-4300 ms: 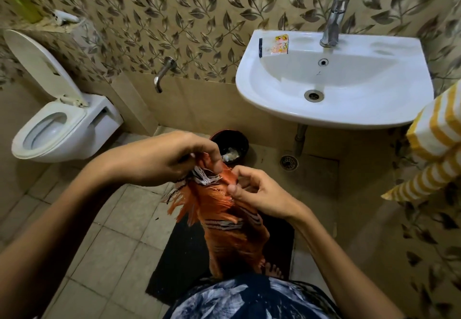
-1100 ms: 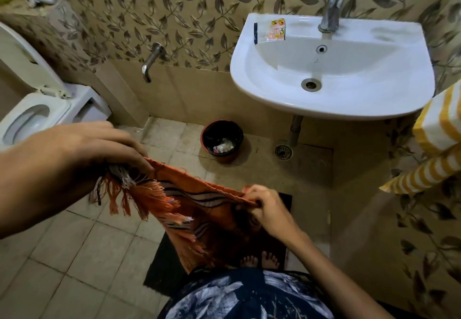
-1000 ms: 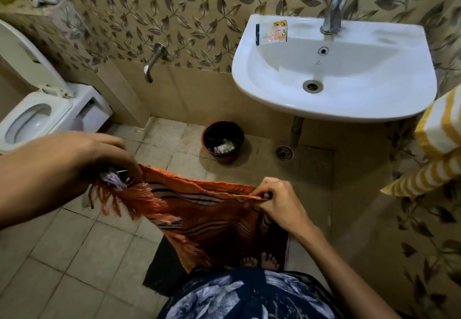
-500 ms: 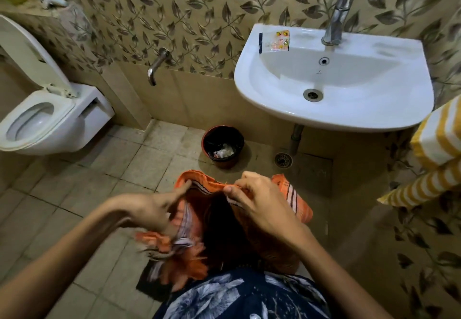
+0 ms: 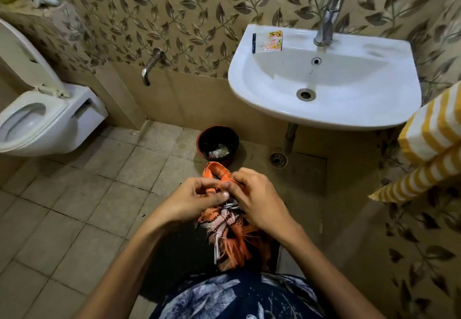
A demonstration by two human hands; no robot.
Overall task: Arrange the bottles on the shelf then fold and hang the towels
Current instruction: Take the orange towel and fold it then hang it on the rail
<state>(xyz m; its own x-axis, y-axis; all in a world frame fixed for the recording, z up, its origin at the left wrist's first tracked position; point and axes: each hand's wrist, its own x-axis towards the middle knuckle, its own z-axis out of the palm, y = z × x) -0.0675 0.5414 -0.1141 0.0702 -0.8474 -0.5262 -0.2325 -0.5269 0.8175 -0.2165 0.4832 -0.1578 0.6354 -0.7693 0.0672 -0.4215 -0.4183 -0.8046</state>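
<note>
Both hands (image 5: pixel 224 197) pinching orange towel (image 5: pixel 225 229), fringe hanging

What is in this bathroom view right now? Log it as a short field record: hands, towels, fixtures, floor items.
left hand: pinches the orange towel at its top
right hand: grips the same towel, close beside the left
orange towel: bunched, fringe hanging down, held in front of the body
striped towel: yellow and white, at the right edge
sink: white, a small packet on its rim
toilet: lid up
bin: on the floor under the sink
</note>
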